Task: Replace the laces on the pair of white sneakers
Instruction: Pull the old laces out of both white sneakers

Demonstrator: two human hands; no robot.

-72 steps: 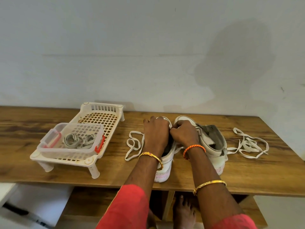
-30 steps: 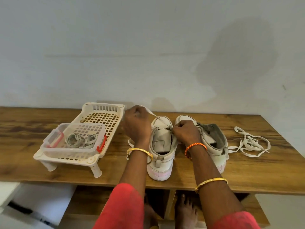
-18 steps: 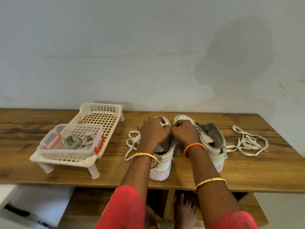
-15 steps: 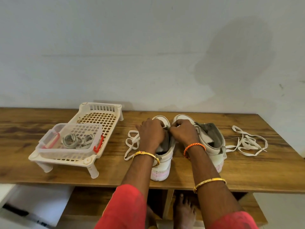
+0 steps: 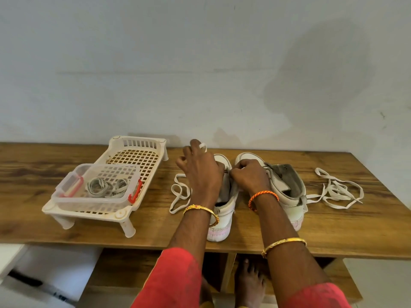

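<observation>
Two white sneakers stand side by side on the wooden table (image 5: 333,236), toes toward the wall. My left hand (image 5: 198,172) is raised over the left sneaker (image 5: 221,221) and pinches a white lace (image 5: 203,147) that loops over its fingers. The lace's loose length (image 5: 178,196) lies on the table left of the shoe. My right hand (image 5: 248,177) grips the left sneaker's upper edge near the eyelets. The right sneaker (image 5: 287,192) stands unlaced with its tongue open. A second loose white lace (image 5: 335,192) lies in a tangle to its right.
A white plastic rack (image 5: 142,152) stands at the left. On it sits a clear box (image 5: 95,201) with red clips, holding coiled grey laces (image 5: 104,187). The wall rises right behind the table. A bare foot (image 5: 249,283) shows below the front edge.
My left hand has lifted up and to the left from the shoe's eyelets, drawing the lace with it. My right hand has stayed on the left sneaker.
</observation>
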